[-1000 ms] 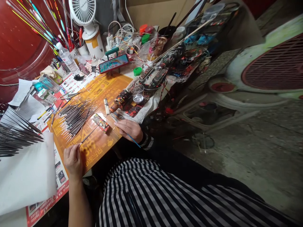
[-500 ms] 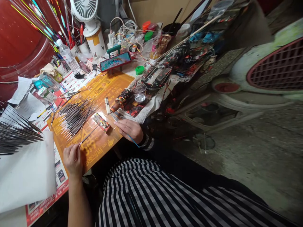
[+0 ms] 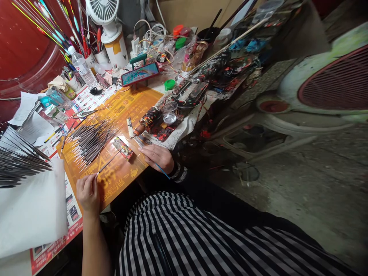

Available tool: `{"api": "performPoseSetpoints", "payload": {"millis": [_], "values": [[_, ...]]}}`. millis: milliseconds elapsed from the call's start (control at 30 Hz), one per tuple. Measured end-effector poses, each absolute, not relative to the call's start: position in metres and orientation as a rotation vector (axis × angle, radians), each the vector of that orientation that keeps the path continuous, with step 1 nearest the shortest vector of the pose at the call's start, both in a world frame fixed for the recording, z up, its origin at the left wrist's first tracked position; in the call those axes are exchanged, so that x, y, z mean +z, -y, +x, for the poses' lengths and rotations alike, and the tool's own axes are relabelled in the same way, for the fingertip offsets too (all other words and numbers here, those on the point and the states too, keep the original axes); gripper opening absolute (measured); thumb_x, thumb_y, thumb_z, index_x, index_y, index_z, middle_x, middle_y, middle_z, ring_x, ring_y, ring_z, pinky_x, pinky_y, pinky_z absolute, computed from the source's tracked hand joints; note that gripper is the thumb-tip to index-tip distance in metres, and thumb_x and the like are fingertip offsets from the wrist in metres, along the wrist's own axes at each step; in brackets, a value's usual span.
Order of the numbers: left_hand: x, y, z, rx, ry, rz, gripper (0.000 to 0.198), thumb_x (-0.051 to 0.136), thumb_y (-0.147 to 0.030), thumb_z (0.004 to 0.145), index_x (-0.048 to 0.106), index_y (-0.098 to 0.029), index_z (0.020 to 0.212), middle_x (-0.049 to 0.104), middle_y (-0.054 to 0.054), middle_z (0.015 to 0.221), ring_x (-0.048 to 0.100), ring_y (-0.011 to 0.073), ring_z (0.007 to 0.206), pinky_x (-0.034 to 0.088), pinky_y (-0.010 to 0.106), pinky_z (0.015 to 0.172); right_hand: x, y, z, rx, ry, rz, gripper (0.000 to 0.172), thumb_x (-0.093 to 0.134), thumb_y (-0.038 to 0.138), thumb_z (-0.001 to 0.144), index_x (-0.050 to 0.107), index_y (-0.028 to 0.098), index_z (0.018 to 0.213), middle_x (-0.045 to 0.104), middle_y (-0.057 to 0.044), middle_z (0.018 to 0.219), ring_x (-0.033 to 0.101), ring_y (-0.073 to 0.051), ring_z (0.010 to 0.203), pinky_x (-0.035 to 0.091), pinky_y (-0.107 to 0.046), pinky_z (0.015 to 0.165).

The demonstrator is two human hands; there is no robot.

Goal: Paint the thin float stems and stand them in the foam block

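Left hand (image 3: 88, 193): at the near edge of the counter (image 3: 14, 266), grip closed. Your thumb and fingers pinch the near end of a thin rod (image 3: 107, 163). The rod runs up and right from the pinch across the orange sheet (image 3: 126, 107). Its far end reaches the paint-spattered block (image 3: 123, 148); can't tell if it rests on the block or lies just beside it.

Right hand (image 3: 157, 156): palm down at the right edge of the orange sheet, just right of the block. Grip closed on a blue-handled brush (image 3: 162, 172). The handle sticks out behind the hand, down toward your striped cuff (image 3: 178, 172). The bristle end is hidden under your fingers, so I can't tell whether it touches the rod.

Hands are well apart, with the rod and block between them.

Around them:
- A pile of loose rods (image 3: 92, 141) lies on the orange sheet, left of the block and beyond your left hand.
- A fanned bundle of dark rods (image 3: 20, 165) lies at far left, above a white sheet (image 3: 31, 218).
- A paint-stained roll (image 3: 149, 119) and a clear cup (image 3: 170, 115) sit just beyond your right hand.
- A phone on a stand (image 3: 139, 74), a small white fan (image 3: 103, 11) and a water bottle (image 3: 82, 69) are at the back of the counter.
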State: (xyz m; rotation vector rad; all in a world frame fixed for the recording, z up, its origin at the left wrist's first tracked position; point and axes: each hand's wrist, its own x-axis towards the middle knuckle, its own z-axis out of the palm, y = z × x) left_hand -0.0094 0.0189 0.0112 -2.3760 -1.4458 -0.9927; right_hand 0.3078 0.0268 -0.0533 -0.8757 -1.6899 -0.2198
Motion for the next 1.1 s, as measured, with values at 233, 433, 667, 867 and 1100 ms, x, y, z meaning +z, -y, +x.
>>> {"api": "performPoseSetpoints", "payload": {"millis": [233,433,667,867,1100], "values": [[0.013,-0.019,-0.008,-1.003,1.374,-2.386,0.013,0.062,-0.019,0.095,0.071,-0.018,0.103,0.068,0.007,0.093,0.059,0.0167,0.085,0.049,0.031,0.08,-0.031,-0.005,0.331,-0.126,1.547,-1.01,0.037,0.051,0.012,0.096,0.063,0.022,0.129,0.075,-0.009,0.102,0.072,-0.021,0.09,0.062,-0.038,0.08],[0.011,-0.022,-0.012,-1.041,1.336,-2.386,0.013,0.064,-0.019,0.093,0.072,-0.019,0.103,0.071,0.007,0.093,0.061,0.0175,0.085,0.048,0.032,0.083,0.007,0.009,0.383,-0.112,1.294,-1.283,0.024,0.049,0.026,0.101,0.071,0.023,0.108,0.073,-0.006,0.088,0.069,-0.019,0.076,0.059,-0.034,0.073],[0.006,-0.028,-0.014,-1.051,1.303,-2.341,0.012,0.068,-0.02,0.091,0.073,-0.02,0.101,0.073,0.006,0.094,0.064,0.0169,0.084,0.049,0.032,0.082,0.029,-0.014,0.428,-0.081,1.183,-1.469,0.035,0.044,0.041,0.103,0.069,0.021,0.09,0.067,-0.002,0.069,0.063,-0.016,0.06,0.052,-0.029,0.065],[0.007,-0.028,-0.013,-1.057,1.292,-2.339,0.011,0.068,-0.019,0.091,0.072,-0.02,0.101,0.073,0.006,0.093,0.063,0.0176,0.082,0.049,0.033,0.081,0.027,-0.034,0.425,0.017,1.376,-1.483,0.041,0.042,0.044,0.103,0.068,0.021,0.082,0.068,-0.004,0.07,0.064,-0.018,0.064,0.049,-0.029,0.067],[0.009,-0.026,-0.011,-1.047,1.264,-2.355,0.014,0.067,-0.018,0.091,0.071,-0.021,0.104,0.072,0.006,0.093,0.063,0.0175,0.082,0.049,0.032,0.081,0.012,-0.046,0.423,0.033,1.436,-1.507,0.035,0.045,0.04,0.102,0.069,0.021,0.083,0.069,-0.004,0.072,0.065,-0.019,0.068,0.048,-0.03,0.068]]}}
